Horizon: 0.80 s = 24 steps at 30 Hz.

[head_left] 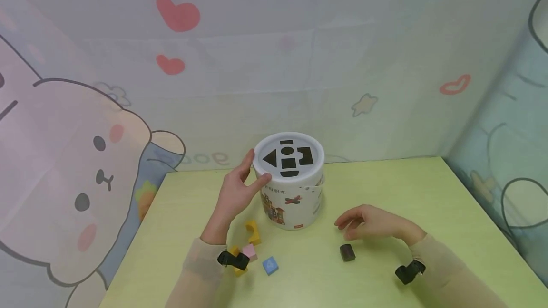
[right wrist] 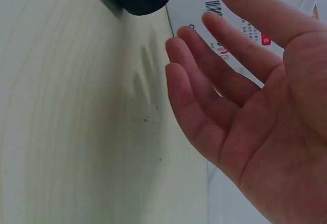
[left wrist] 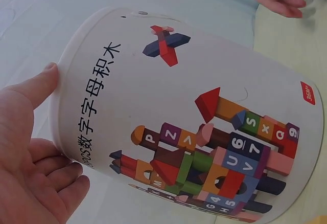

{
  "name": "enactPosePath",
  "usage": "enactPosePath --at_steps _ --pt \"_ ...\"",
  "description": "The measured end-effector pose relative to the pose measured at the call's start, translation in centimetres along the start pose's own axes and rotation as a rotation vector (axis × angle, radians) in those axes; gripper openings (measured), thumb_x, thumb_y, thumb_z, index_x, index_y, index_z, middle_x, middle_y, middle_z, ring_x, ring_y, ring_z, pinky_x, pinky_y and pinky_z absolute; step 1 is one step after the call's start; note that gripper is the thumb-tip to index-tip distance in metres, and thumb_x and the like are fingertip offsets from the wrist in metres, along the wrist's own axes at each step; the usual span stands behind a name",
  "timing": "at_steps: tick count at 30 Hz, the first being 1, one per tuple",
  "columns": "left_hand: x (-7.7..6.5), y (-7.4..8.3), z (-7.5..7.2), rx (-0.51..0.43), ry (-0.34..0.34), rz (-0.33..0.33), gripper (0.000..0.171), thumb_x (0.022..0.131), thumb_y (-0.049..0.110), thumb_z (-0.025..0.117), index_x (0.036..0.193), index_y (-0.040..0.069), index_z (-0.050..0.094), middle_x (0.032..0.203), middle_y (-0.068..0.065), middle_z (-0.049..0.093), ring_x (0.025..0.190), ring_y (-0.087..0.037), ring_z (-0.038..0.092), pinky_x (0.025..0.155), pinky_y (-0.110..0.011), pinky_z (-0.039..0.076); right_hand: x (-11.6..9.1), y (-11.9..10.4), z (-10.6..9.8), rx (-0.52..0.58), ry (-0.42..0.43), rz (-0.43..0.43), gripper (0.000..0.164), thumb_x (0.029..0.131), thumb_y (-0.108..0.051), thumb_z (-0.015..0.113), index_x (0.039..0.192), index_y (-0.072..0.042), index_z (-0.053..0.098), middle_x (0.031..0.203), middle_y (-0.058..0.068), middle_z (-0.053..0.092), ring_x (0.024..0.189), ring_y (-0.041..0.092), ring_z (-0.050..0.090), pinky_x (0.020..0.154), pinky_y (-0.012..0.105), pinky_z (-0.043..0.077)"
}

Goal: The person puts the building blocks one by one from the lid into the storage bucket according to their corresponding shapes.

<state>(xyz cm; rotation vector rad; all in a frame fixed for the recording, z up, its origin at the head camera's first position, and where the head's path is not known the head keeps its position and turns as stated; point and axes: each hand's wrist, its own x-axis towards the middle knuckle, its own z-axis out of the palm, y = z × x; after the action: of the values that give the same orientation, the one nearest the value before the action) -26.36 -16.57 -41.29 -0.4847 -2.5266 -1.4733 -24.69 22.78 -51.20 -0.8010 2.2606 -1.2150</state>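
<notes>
Grn tbl [head_left: 394,184] | bucket [head_left: 295,203] touching L hand [head_left: 237,189] | dk block [head_left: 347,252] nr R hand [head_left: 376,223]

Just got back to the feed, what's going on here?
A person's left hand rests against the edge of the lid on a white bucket; the lid has shaped holes. The right hand hovers over the table, holding nothing, with a dark block close by. A yellow block, a pink block and a blue block lie near the left forearm.
</notes>
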Motion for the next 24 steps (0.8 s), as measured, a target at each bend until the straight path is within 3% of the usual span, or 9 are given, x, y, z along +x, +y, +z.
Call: enactPosePath --at_steps 13,24 --pt "0.0 0.3 0.0 -0.102 0.013 -0.037 0.086 0.097 0.033 0.083 0.167 0.011 0.037 0.172 0.001 0.033 0.155 -0.024 0.038 0.122 -0.039 0.04 -0.1 0.2 1.3 0.062 -0.105 0.013 0.045 0.089 -0.013 0.086 0.132 -0.004 0.073 0.125 0.008 0.073 0.107 0.024 0.071 0.091 0.027 0.058" --pt "-0.1 0.1 0.1 -0.151 0.01 -0.029 0.086 0.097 0.031 0.083 0.167 0.01 0.037 0.172 0.0 0.033 0.156 -0.024 0.037 0.122 -0.039 0.04 0.1 0.3 1.5 0.021 -0.138 0.03 0.039 0.089 -0.013 0.087 0.126 -0.008 0.077 0.12 0.002 0.075 0.105 0.018 0.07 0.092 0.027 0.057"
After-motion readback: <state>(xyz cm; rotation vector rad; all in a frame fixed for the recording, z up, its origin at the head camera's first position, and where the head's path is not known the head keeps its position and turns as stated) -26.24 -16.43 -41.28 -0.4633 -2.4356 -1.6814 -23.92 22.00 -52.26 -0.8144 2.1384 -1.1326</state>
